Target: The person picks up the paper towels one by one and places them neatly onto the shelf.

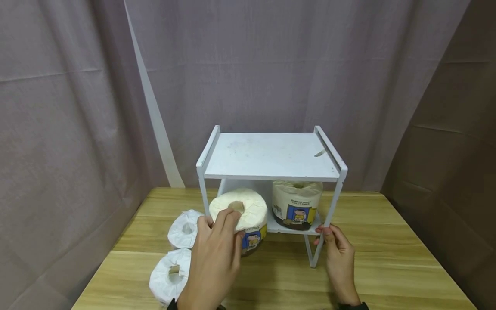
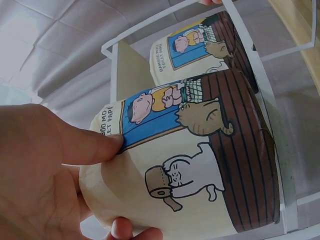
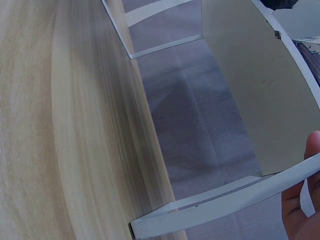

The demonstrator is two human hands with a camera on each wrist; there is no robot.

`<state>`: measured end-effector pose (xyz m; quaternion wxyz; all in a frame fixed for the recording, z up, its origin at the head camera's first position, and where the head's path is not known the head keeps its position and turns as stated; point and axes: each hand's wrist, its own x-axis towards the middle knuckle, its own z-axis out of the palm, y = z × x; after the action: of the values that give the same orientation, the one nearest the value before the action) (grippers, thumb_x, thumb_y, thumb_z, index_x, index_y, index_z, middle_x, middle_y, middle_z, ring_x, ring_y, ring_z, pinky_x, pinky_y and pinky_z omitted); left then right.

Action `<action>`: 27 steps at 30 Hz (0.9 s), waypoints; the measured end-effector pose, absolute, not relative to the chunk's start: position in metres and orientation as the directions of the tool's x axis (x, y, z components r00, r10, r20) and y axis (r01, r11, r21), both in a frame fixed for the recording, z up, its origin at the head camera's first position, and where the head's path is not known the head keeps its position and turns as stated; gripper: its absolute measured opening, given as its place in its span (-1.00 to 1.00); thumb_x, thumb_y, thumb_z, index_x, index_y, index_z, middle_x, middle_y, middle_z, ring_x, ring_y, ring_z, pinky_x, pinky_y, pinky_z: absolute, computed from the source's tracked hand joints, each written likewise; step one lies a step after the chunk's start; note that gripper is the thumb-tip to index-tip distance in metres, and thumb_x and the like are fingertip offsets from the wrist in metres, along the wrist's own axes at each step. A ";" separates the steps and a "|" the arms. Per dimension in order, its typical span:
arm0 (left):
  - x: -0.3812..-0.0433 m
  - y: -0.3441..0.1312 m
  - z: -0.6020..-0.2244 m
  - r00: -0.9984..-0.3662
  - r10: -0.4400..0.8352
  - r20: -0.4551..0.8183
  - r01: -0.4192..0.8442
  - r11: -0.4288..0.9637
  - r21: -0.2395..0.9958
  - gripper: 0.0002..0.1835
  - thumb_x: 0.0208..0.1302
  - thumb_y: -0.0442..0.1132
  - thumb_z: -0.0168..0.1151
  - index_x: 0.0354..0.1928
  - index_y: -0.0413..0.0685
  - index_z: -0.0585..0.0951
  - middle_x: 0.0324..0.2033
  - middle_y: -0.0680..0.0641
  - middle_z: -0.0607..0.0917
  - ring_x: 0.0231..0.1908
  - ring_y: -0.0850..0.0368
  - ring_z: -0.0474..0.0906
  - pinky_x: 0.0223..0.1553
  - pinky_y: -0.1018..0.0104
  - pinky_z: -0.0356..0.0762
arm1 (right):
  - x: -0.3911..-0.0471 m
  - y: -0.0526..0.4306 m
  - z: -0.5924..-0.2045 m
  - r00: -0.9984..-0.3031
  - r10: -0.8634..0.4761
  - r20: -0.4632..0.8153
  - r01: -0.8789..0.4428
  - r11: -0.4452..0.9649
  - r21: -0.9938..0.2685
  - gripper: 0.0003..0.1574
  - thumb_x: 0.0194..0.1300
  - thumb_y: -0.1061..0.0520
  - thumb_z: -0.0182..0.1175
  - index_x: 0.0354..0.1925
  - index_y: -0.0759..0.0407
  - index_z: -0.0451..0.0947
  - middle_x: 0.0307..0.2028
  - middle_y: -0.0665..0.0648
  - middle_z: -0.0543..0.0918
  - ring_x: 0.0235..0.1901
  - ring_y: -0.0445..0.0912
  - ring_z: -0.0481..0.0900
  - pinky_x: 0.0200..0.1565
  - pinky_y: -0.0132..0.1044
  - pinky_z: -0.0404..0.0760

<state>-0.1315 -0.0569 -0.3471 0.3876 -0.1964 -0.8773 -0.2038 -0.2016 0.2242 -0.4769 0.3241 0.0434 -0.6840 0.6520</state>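
My left hand [image 1: 218, 247] grips a wrapped toilet paper roll [image 1: 253, 211] by its upper part, thumb on the printed side, at the left front of a white two-tier shelf [image 1: 271, 155]. Cartoon figures and a brown band mark its wrapper [image 2: 175, 155] in the left wrist view. A matching toilet paper roll [image 1: 297, 206] stands upright on the lower tier, to the right. My right hand [image 1: 340, 258] pinches the shelf's right front leg [image 3: 225, 202] near the lower tier, thumb in front in the head view.
Two white-wrapped rolls stand on the wooden table [image 1: 372, 241] left of the shelf: one farther back [image 1: 178, 228], another nearer roll [image 1: 164, 284]. Grey-mauve curtains [image 1: 271, 64] hang behind the table and along its sides.
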 end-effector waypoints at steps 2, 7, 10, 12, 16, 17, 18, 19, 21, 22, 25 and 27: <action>-0.134 -0.056 -0.347 -0.609 0.191 0.770 0.510 0.838 0.195 -0.67 0.22 -0.21 0.27 0.03 -0.05 0.53 0.03 0.06 0.57 -0.26 0.00 0.25 -0.14 0.25 0.24 | -0.202 0.224 -0.477 -0.787 0.361 0.501 -0.481 0.149 -0.864 -0.69 0.45 0.24 -0.01 -0.08 0.46 0.55 -0.28 0.05 0.69 -0.45 0.03 0.60 -0.23 -0.43 0.56; -0.139 -0.054 -0.346 -0.575 0.199 0.794 0.521 0.837 0.168 -0.67 0.18 -0.23 0.28 0.00 -0.09 0.54 0.01 0.01 0.59 -0.25 -0.01 0.29 -0.14 0.21 0.24 | -0.201 0.224 -0.477 -0.793 0.370 0.483 -0.461 0.154 -0.874 -0.69 0.45 0.21 0.00 -0.08 0.42 0.57 -0.27 0.06 0.69 -0.44 0.08 0.59 -0.21 -0.42 0.56; -0.144 -0.052 -0.346 -0.579 0.193 0.792 0.515 0.840 0.171 -0.67 0.20 -0.22 0.27 0.01 -0.10 0.53 0.03 0.00 0.59 -0.23 0.00 0.32 -0.15 0.21 0.23 | -0.200 0.223 -0.475 -0.795 0.372 0.480 -0.458 0.153 -0.876 -0.69 0.45 0.21 0.00 -0.07 0.42 0.57 -0.27 0.07 0.69 -0.44 0.06 0.59 -0.21 -0.42 0.55; -0.147 -0.050 -0.345 -0.584 0.189 0.789 0.505 0.846 0.172 -0.67 0.21 -0.22 0.27 0.01 -0.10 0.53 0.02 0.00 0.60 -0.23 0.02 0.35 -0.15 0.20 0.22 | -0.200 0.224 -0.475 -0.793 0.369 0.485 -0.463 0.153 -0.873 -0.69 0.45 0.21 -0.01 -0.07 0.42 0.57 -0.27 0.07 0.69 -0.43 0.07 0.59 -0.21 -0.42 0.55; -0.152 -0.047 -0.345 -0.587 0.186 0.787 0.492 0.855 0.164 -0.64 0.18 -0.23 0.29 0.03 -0.12 0.54 -0.01 -0.02 0.60 -0.22 0.07 0.41 -0.14 0.18 0.22 | -0.199 0.224 -0.475 -0.790 0.366 0.491 -0.470 0.152 -0.870 -0.69 0.45 0.22 -0.01 -0.07 0.42 0.57 -0.27 0.07 0.69 -0.44 0.07 0.59 -0.22 -0.42 0.55; -0.153 -0.046 -0.345 -0.587 0.186 0.788 0.490 0.857 0.163 -0.63 0.18 -0.23 0.29 0.04 -0.13 0.54 -0.03 -0.02 0.60 -0.23 0.06 0.41 -0.14 0.17 0.22 | -0.199 0.224 -0.475 -0.790 0.366 0.492 -0.471 0.154 -0.869 -0.69 0.45 0.22 -0.01 -0.07 0.43 0.57 -0.27 0.07 0.69 -0.44 0.07 0.59 -0.22 -0.42 0.55; -0.154 -0.045 -0.345 -0.586 0.186 0.788 0.488 0.858 0.160 -0.62 0.17 -0.24 0.30 0.05 -0.13 0.54 -0.04 -0.03 0.60 -0.22 0.06 0.42 -0.14 0.17 0.22 | -0.200 0.225 -0.475 -0.790 0.366 0.492 -0.470 0.153 -0.869 -0.69 0.45 0.22 -0.01 -0.07 0.43 0.57 -0.28 0.07 0.69 -0.44 0.07 0.59 -0.22 -0.42 0.55; -0.155 -0.044 -0.345 -0.585 0.186 0.789 0.486 0.859 0.159 -0.61 0.17 -0.24 0.30 0.05 -0.13 0.54 -0.04 -0.03 0.60 -0.21 0.05 0.43 -0.13 0.16 0.22 | -0.200 0.225 -0.476 -0.790 0.367 0.491 -0.469 0.154 -0.870 -0.69 0.45 0.22 -0.01 -0.08 0.42 0.57 -0.28 0.06 0.69 -0.44 0.08 0.59 -0.22 -0.42 0.55; -0.157 -0.043 -0.345 -0.585 0.186 0.790 0.485 0.861 0.156 -0.62 0.18 -0.24 0.29 0.06 -0.14 0.54 -0.03 -0.04 0.61 -0.21 0.04 0.43 -0.13 0.15 0.23 | -0.200 0.225 -0.477 -0.791 0.369 0.488 -0.466 0.153 -0.871 -0.69 0.45 0.21 0.00 -0.07 0.42 0.57 -0.28 0.06 0.69 -0.44 0.09 0.59 -0.22 -0.41 0.56; -0.159 -0.042 -0.345 -0.586 0.185 0.789 0.482 0.862 0.155 -0.62 0.18 -0.24 0.29 0.05 -0.14 0.54 -0.03 -0.04 0.61 -0.20 0.03 0.43 -0.13 0.14 0.23 | -0.201 0.225 -0.477 -0.791 0.369 0.487 -0.465 0.153 -0.872 -0.69 0.45 0.21 -0.01 -0.07 0.42 0.57 -0.28 0.05 0.69 -0.44 0.11 0.59 -0.22 -0.41 0.56; -0.163 -0.040 -0.345 -0.593 0.184 0.784 0.465 0.873 0.146 -0.65 0.19 -0.24 0.28 0.02 -0.13 0.55 -0.03 -0.04 0.60 -0.22 0.01 0.42 -0.15 0.13 0.23 | -0.201 0.225 -0.478 -0.794 0.369 0.483 -0.463 0.148 -0.874 -0.68 0.45 0.20 -0.01 -0.06 0.43 0.56 -0.27 0.05 0.69 -0.43 0.13 0.59 -0.22 -0.42 0.56; -0.165 -0.039 -0.345 -0.597 0.181 0.782 0.454 0.880 0.143 -0.67 0.19 -0.24 0.28 0.00 -0.14 0.55 -0.04 -0.04 0.60 -0.25 -0.01 0.40 -0.16 0.13 0.23 | -0.201 0.225 -0.478 -0.796 0.367 0.482 -0.464 0.142 -0.874 -0.68 0.45 0.21 -0.01 -0.06 0.44 0.56 -0.27 0.05 0.69 -0.43 0.13 0.59 -0.22 -0.41 0.57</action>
<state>-0.1655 -0.0394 -0.3451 0.4109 -0.1809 -0.8780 -0.1658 -0.2009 0.2249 -0.4775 0.3178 0.0354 -0.6857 0.6538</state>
